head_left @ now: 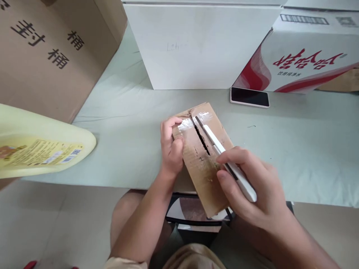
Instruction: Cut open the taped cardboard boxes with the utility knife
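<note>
A small brown cardboard box (213, 186) lies at a slant over the front edge of the table. A dark, ragged slit runs along the upper part of its top face, and shiny clear tape crosses its far end. My left hand (171, 147) grips the box's left side, thumb on the top face. Between thumb and fingers, my right hand (252, 183) holds a white utility knife (238, 173). Its dark blade extends toward the far end of the slit, by the tape. Whether the tip touches the cardboard I cannot tell.
Behind stand a white box (193, 48) and a red-and-white carton (305, 56), with a phone (249, 98) lying before them. At the left are a large brown carton (56, 56) and a pale yellow bottle (45, 142). Pale green cloth covers the table (126, 149).
</note>
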Demonstrator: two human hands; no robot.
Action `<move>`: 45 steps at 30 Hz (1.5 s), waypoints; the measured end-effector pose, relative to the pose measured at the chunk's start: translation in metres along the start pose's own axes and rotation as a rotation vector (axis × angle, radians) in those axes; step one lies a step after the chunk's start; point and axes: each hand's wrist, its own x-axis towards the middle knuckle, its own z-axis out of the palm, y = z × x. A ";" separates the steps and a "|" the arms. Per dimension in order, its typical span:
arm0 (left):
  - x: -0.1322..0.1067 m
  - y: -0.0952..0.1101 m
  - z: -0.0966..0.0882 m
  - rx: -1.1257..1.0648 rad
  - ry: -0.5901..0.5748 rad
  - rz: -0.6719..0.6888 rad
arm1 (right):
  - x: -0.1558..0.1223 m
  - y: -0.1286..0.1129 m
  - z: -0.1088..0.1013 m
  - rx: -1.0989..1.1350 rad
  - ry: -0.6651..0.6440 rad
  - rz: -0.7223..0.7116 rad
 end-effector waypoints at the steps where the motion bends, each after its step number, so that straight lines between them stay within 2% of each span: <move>1: 0.000 0.002 0.000 0.005 -0.007 -0.017 | 0.000 0.000 -0.001 0.008 0.000 0.028; 6: 0.002 0.007 -0.006 0.052 -0.039 -0.074 | 0.003 -0.006 0.002 -0.020 0.014 0.085; 15: 0.002 0.010 -0.014 0.060 -0.083 -0.070 | 0.000 -0.004 0.010 -0.221 0.042 -0.011; 30: 0.002 0.014 -0.012 0.001 -0.084 -0.119 | 0.002 -0.002 0.012 -0.211 0.052 -0.035; 38: 0.001 0.016 -0.010 -0.031 -0.048 -0.149 | 0.004 -0.001 0.013 -0.252 0.037 -0.049; 45: 0.001 0.014 -0.013 -0.003 -0.084 -0.137 | 0.003 -0.002 0.011 -0.181 0.049 -0.024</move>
